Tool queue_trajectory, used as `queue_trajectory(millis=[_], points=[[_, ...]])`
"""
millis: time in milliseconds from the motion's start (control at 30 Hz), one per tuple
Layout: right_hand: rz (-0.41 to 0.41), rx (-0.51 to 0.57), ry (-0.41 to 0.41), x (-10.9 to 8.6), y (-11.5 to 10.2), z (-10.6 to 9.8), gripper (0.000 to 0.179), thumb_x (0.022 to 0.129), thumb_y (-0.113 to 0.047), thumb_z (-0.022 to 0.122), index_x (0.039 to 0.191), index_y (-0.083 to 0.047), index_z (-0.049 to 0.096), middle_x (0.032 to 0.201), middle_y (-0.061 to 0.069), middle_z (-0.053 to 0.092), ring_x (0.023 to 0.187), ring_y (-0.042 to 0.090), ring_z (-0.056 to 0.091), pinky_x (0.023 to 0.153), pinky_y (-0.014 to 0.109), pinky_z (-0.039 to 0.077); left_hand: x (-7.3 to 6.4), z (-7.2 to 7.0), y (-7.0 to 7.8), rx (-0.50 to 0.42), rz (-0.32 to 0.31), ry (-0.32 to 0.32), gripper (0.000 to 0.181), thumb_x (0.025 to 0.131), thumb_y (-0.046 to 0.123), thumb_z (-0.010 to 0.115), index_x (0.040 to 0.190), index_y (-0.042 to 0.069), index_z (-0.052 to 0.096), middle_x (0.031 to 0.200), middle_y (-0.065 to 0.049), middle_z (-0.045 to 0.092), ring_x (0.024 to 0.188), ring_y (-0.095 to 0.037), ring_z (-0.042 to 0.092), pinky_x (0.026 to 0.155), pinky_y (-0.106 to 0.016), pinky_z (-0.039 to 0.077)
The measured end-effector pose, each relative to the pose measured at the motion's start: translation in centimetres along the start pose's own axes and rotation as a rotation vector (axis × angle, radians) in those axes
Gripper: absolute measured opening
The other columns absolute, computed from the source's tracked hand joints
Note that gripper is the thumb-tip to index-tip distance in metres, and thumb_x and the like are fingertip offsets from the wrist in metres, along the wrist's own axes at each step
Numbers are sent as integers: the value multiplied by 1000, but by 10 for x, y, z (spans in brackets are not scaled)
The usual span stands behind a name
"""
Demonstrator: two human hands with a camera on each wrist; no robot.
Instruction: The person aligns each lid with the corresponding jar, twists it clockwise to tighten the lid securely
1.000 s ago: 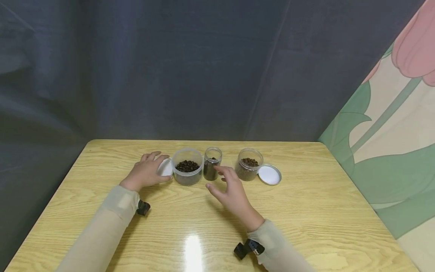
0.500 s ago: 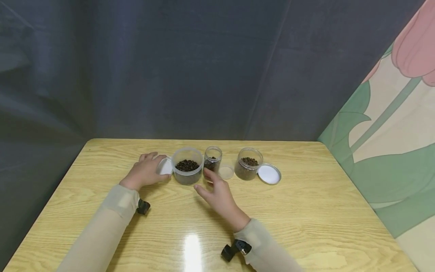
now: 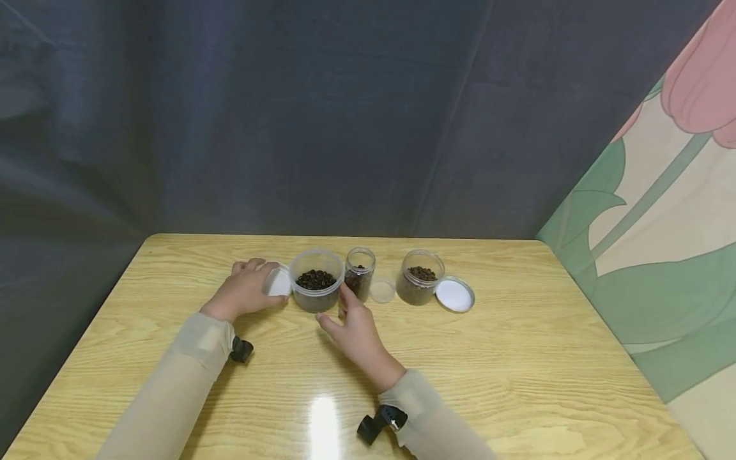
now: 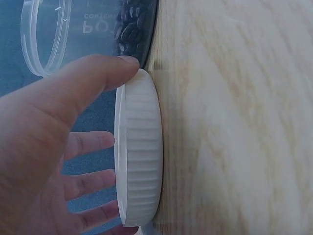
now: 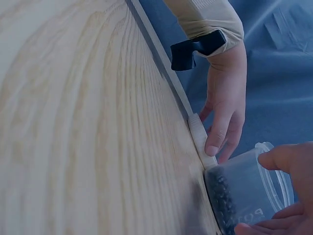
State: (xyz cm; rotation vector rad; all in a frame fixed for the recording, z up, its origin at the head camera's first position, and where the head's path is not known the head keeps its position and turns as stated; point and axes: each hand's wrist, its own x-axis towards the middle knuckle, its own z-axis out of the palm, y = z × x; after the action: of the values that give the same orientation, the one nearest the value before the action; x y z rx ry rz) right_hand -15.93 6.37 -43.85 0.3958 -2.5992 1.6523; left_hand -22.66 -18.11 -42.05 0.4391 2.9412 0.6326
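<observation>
A wide clear tub (image 3: 317,303) of dark coffee beans (image 3: 315,280) stands upright left of the table's middle. My left hand (image 3: 247,291) holds a white ribbed screw lid (image 4: 142,152) lying against the tub's left side; its thumb is on the near edge, and fingertips reach the far rim. In the head view, that hand partly covers the lid. My right hand (image 3: 358,329) is at the tub's front right, thumb and fingers spread around it. In the right wrist view, the thumb is close by the tub's rim, the fingers along its side.
Right of the tub stands a narrow jar (image 3: 361,281) of dark beans, with a small pale lid (image 3: 382,291) beside it. Farther right is a jar (image 3: 418,291) of lighter brown beans, its white-lined lid (image 3: 455,295) lying alongside. A dark curtain (image 3: 345,128) hangs behind the table.
My right hand has moved left, from in front of the narrow jar to the wide tub, uncovering the small pale lid. My left hand stays at the white lid.
</observation>
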Motion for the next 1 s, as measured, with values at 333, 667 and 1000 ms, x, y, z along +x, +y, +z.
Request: queue_trajectory(millis=[333,667,1000], points=[[1,-69,16,2,0,7,77,89,-14,77,148,15,36,133,29,51,116,37,58,94,43,57,-2,-3,-7,-22,-11,10,81,85,45,78,148,3,48,149,-30,39,126,-53,37,91,-67,47],[28,52,17,6,2,18,84,90,-10,75,153,13,24,154,35,32,140,44,40,107,47,47,-4,-2,-12,-33,-25,7,82,84,45,78,147,2,49,148,-30,38,127,-53,35,92,-67,46],[14,-61,81,12,2,29,93,88,-14,78,154,14,19,154,37,30,141,46,37,116,51,36,-4,-2,-11,-34,-28,10,91,84,46,79,150,-3,42,147,-32,38,125,-52,36,91,-65,47]])
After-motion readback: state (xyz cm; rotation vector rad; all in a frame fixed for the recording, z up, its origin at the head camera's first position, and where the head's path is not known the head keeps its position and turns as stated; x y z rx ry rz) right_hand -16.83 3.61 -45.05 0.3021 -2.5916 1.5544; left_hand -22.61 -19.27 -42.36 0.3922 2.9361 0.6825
